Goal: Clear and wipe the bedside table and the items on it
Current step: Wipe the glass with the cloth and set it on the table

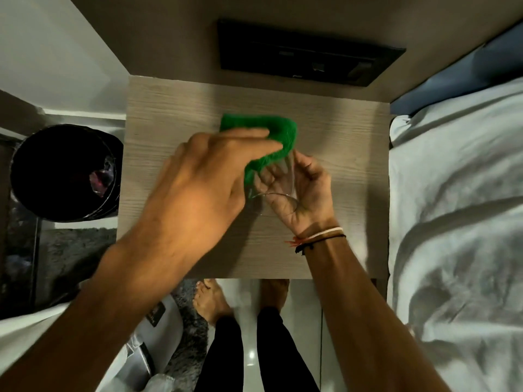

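A pale wood-grain bedside table [175, 108] fills the middle of the head view. Above it my right hand [307, 190] grips a clear drinking glass [278, 182], tilted with its rim toward me. My left hand [203, 176] holds a green cloth [271, 137] pressed against the far end of the glass, and part of the cloth is bunched under my fingers. Nothing else lies on the tabletop that I can see.
A black bin [65, 171] with rubbish stands to the left of the table. A bed with pale sheets [458, 210] lies along the right. A black switch panel [305, 52] is on the wall behind. My bare feet [215, 301] stand below the front edge.
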Demonstrator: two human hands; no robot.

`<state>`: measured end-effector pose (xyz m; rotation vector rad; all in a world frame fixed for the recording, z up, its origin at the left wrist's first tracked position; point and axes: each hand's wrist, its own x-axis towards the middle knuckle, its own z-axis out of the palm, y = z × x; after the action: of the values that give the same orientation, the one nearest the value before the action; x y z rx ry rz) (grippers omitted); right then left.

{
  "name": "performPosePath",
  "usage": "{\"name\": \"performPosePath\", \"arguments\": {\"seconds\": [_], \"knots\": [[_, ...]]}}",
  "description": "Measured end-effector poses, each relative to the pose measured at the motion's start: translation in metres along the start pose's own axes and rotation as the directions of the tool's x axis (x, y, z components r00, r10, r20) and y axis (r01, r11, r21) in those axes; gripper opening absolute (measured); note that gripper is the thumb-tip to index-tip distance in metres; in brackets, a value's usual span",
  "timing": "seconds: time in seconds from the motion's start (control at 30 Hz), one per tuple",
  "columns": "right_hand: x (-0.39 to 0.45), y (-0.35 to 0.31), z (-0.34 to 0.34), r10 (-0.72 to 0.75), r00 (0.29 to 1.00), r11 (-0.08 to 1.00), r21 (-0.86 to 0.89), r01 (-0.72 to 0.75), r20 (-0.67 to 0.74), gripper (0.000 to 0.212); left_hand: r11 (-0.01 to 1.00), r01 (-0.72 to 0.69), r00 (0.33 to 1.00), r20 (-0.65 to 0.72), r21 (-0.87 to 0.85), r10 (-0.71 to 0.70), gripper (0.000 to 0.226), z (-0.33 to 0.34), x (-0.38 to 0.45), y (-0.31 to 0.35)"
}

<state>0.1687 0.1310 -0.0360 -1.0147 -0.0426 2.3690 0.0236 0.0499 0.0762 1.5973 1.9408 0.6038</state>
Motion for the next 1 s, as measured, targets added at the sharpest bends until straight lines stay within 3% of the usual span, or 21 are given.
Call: {"name": "performPosePath", "arguments": {"seconds": [0.1,0.2,0.3,0.4,0.53,0.63,0.7,0.87,0.93,1.0], "knots": [[0.002,0.011,0.010,-0.022,1.000,0.998,-0.058,0.023,0.022,0.036,0.995,0.087,0.995,-0.050,0.049,-0.084,0.058,0.006,0.022,0.012],[0.007,0.014,0.010,-0.044,0.999,0.996,-0.073,0.044,0.006,0.053,0.988,0.049,0.996,0.063,0.145,-0.059,0.062,0.019,0.015,0.021],[0.003,0.007,0.005,-0.014,1.000,0.999,-0.031,0.015,0.009,0.042,0.994,-0.024,0.986,0.169,0.110,0.005,0.060,0.020,-0.009,0.013],[0.004,0.005,0.004,0.011,1.000,0.998,-0.062,-0.010,0.015,0.059,0.996,-0.069,0.974,0.221,0.055,0.055,0.060,-0.001,-0.032,0.000],[0.014,0.005,0.011,-0.030,0.994,0.995,0.088,0.039,-0.106,0.093,0.997,-0.052,0.997,0.065,0.056,0.048,0.059,-0.029,-0.052,-0.018],[0.018,0.006,0.022,-0.052,0.993,0.965,0.251,0.077,-0.105,0.092,0.982,0.060,0.998,0.013,0.178,-0.064,0.068,-0.034,-0.054,-0.039],[0.018,0.012,0.031,-0.036,0.995,0.967,0.249,0.058,-0.092,0.092,0.967,0.126,0.992,0.001,0.220,-0.130,0.074,-0.032,-0.055,-0.054],[0.023,0.015,0.040,0.007,0.975,0.962,0.267,0.054,-0.223,0.070,0.951,0.203,0.978,-0.002,0.233,-0.209,0.076,-0.021,-0.059,-0.073],[0.022,0.005,0.036,-0.061,0.950,0.965,0.225,0.134,-0.305,0.065,0.954,0.199,0.979,0.002,0.222,-0.205,0.075,-0.017,-0.061,-0.077],[0.020,-0.010,0.024,-0.235,0.907,0.969,-0.008,0.248,-0.349,0.052,0.958,0.188,0.981,0.007,0.219,-0.194,0.075,-0.013,-0.063,-0.080]]}}
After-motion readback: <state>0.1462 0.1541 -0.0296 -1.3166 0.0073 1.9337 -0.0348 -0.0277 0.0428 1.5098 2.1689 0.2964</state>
